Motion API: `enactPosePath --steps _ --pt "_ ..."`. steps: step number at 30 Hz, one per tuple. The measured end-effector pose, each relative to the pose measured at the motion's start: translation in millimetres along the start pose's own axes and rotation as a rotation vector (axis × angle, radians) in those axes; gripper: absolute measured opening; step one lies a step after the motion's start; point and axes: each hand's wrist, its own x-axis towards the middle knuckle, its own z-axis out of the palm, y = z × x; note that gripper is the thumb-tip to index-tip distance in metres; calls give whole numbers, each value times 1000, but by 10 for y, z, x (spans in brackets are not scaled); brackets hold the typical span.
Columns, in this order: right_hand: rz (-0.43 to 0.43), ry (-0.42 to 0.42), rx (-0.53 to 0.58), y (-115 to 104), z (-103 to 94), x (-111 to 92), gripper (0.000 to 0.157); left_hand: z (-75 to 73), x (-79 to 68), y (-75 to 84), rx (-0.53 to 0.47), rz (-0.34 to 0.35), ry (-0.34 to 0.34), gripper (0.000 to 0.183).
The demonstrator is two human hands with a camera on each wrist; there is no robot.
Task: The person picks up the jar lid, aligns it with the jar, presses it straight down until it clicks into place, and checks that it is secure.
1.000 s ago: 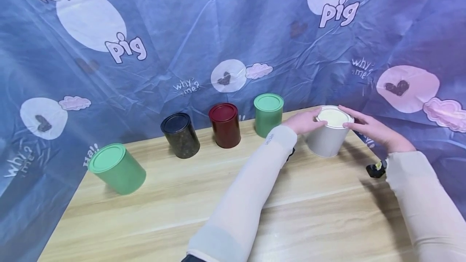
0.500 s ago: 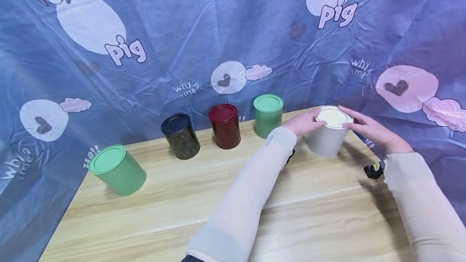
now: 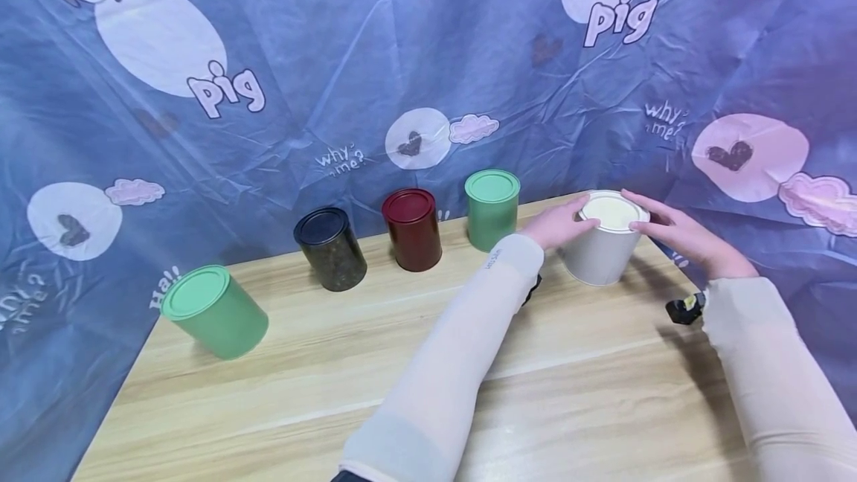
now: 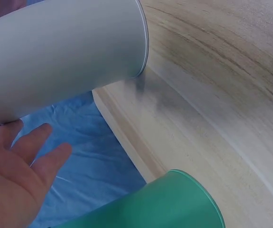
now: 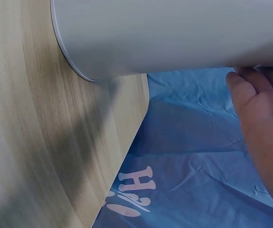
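A white paint can (image 3: 599, 255) with a cream lid stands upright at the table's back right. From its left side my left hand (image 3: 554, 225) grips the top rim, thumb over the front edge. My right hand (image 3: 686, 236) holds the same rim from the right, its thumb at the front and its fingers reaching behind. In the left wrist view, some fingers (image 4: 53, 161) spread out beside the can's top end. The right wrist view has the fingertips (image 5: 238, 85) right at the can's upper wall.
Left of the white can stand a green can (image 3: 492, 214), a dark red can (image 3: 413, 233), a black can (image 3: 332, 251) and a larger green can (image 3: 224, 318). A blue printed cloth (image 3: 321, 80) hangs behind the wooden table (image 3: 281, 393).
The view shifts slightly. Both hands stay on the rim of the white paint can, and the cans keep their places on the table.
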Motion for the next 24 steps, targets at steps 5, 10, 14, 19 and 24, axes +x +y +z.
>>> enactPosePath --steps 5,10,14,19,24 --pt "-13 -15 6 11 22 42 59 -11 -26 -35 -12 -6 17 63" --pt "-55 -19 115 40 97 101 58 -4 -53 -74 -21 -14 36 63" --pt "-109 -35 296 74 149 152 57 5 -51 -100 -10 -15 74 62" --pt "-68 -8 236 79 120 122 57 54 -85 -117 -27 -15 126 66" --pt "11 36 139 75 23 -26 61 70 -247 -187 -34 -54 182 69"
